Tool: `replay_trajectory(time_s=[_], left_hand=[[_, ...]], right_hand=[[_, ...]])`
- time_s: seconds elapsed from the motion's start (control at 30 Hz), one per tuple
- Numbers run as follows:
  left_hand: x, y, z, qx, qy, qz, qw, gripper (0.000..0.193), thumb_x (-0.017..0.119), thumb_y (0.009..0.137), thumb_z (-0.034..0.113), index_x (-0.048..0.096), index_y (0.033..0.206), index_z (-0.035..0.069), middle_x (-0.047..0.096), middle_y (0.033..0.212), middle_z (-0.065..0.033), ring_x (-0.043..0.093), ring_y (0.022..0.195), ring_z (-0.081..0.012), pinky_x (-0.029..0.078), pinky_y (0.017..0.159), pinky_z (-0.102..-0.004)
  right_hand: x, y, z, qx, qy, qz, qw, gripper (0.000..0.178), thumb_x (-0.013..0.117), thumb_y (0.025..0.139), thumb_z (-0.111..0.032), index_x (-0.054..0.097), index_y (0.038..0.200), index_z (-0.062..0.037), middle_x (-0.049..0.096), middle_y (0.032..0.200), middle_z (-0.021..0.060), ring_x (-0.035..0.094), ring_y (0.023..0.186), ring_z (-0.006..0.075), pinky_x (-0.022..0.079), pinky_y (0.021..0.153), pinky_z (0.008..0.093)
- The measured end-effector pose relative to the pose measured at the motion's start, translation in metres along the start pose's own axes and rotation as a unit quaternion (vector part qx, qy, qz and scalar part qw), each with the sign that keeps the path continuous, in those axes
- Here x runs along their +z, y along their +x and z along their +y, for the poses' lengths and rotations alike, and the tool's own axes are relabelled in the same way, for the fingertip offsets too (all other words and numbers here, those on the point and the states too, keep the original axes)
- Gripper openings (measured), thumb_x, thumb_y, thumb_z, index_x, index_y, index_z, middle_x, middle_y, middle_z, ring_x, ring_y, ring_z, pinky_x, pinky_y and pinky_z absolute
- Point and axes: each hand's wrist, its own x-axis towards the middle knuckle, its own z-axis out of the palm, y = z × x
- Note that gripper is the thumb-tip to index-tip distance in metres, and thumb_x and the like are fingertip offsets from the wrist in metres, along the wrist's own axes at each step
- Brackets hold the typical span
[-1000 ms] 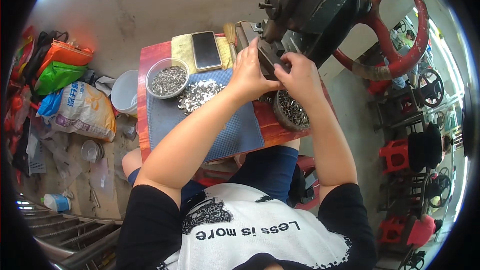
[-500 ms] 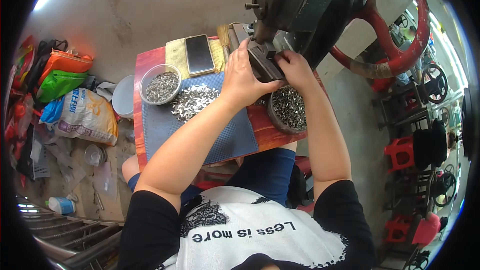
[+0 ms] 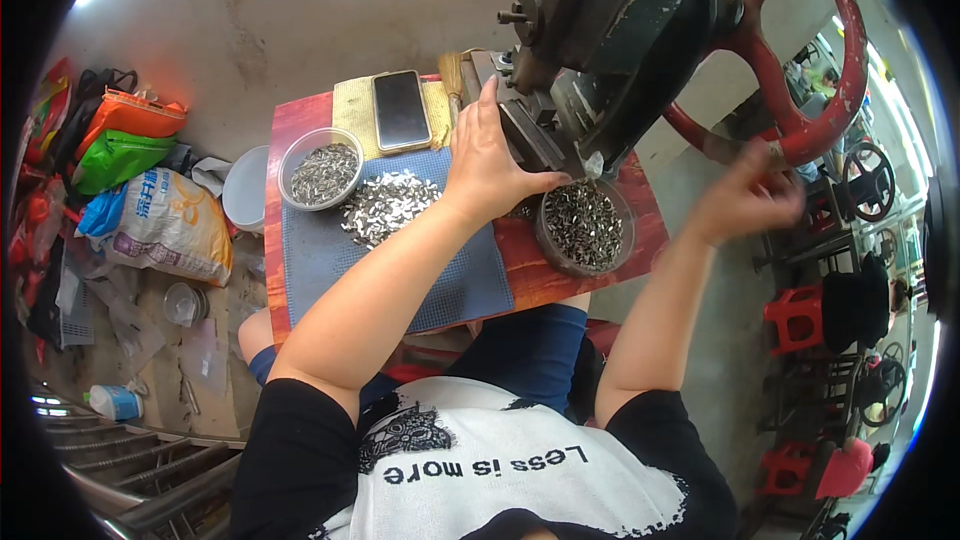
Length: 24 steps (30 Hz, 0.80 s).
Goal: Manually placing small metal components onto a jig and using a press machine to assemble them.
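My left hand [image 3: 487,162] lies along the near left side of a dark metal die block [image 3: 535,135] under the press head, its fingers stretched up and its thumb held out along the front edge. My right hand [image 3: 750,198], smeared by motion, is out to the right just below the rim of the red handwheel [image 3: 775,50]; whether it touches the rim I cannot tell. Right of my left thumb stands a clear round tub [image 3: 626,245] of small dark metal pieces. A pile of shiny small metal pieces [image 3: 390,208] lies on the blue mat [image 3: 440,285].
A second clear tub [image 3: 288,178] of metal pieces stands at the left of the table. Behind it a phone [image 3: 402,110] rests on a yellow cloth [image 3: 350,105], with a brush [image 3: 450,75] beside it. Bags [image 3: 165,230] crowd the left; red stools [image 3: 795,318] stand far right.
My right hand has left the die block and swung right to near the handwheel. My left hand has stayed almost in place. The right tub shows more fully.
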Motion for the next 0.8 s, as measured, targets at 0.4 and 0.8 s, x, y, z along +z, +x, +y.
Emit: replay_trajectory(time_s=[0.4, 0.8], left_hand=[[0.003, 0.037, -0.027, 0.03, -0.014, -0.032, 0.999, 0.15, 0.096, 0.048, 0.05, 0.007, 0.154, -0.007, 0.047, 0.139, -0.0229, 0.04, 0.136, -0.0375, 0.02, 0.118, -0.0462], [0.0, 0.072, -0.045, -0.014, -0.032, -0.109, 0.993, 0.151, 0.097, 0.048, 0.049, 0.007, 0.156, -0.005, 0.042, 0.147, -0.0296, 0.038, 0.14, -0.0412, 0.025, 0.119, -0.0432]], right_hand=[[0.003, 0.156, 0.043, 0.087, -0.032, -0.31, 0.946, 0.042, 0.078, 0.081, -0.01, 0.055, 0.113, 0.004, 0.068, 0.096, 0.0126, 0.069, 0.076, 0.0214, 0.057, 0.067, 0.0359], [0.018, 0.123, 0.024, 0.149, 0.179, -0.197, 0.952, 0.031, 0.077, 0.083, -0.003, 0.059, 0.108, 0.0012, 0.064, 0.077, 0.0064, 0.062, 0.06, 0.0151, 0.053, 0.052, 0.0297]])
